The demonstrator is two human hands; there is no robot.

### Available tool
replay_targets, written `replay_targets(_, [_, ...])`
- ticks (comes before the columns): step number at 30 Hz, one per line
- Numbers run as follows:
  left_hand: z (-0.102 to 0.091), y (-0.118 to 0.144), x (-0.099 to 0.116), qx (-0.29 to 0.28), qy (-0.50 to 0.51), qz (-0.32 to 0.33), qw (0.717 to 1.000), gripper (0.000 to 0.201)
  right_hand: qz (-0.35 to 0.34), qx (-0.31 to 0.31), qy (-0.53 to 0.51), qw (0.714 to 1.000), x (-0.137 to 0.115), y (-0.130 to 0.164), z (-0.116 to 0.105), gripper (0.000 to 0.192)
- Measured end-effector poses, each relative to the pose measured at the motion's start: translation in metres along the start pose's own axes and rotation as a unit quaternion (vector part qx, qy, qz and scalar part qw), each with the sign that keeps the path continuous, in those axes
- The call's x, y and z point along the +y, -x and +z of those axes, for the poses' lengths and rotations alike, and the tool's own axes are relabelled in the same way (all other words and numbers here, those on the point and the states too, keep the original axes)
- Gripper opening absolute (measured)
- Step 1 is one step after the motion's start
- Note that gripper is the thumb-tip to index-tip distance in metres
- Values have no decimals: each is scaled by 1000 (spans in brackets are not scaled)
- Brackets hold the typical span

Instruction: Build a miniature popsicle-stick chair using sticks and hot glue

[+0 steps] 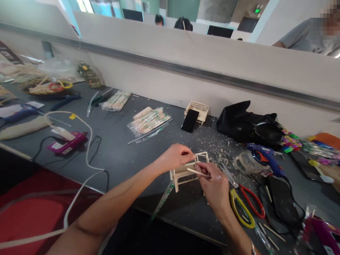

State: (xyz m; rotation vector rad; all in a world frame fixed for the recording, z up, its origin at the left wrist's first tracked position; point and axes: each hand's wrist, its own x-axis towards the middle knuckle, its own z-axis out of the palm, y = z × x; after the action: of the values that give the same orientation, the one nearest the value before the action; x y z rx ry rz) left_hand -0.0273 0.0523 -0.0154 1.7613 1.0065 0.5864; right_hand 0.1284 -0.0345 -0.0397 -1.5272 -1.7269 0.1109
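Observation:
A miniature wooden bench built from pale thin sticks stands near the table's front edge, an open back frame rising on its right side. My left hand is closed, its fingertips pinching the bench at the back frame. In my right hand, a short wooden stick is held between thumb and fingers, angled across the bench's seat. The right fingers cover part of the bench. Scissors with yellow and red handles lie open beside my right wrist.
A phone leans on another small wooden chair. Bagged sticks, a black bag and a blue glue gun lie around. A white cable runs from a purple power strip at left. Wood scraps litter the table.

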Motion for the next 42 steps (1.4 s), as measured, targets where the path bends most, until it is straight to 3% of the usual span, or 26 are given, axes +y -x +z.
replay_targets(8, [2,-6,-5,-28,31,-14,999,29,-7,6,-3,1000,-2,-1,2,20])
replay_targets(14, [0,-5,2,-37,55,-58,996,25,-7,9,-2,1000,0,0,3,22])
replay_targets(22, [2,-4,4,-26,88,-78,993,22,-3,6,-14,1000,0,1,4,22])
replay_targets(42, [2,-2,6,-20,102,-79,991,23,-8,11,-10,1000,1,2,4,22])
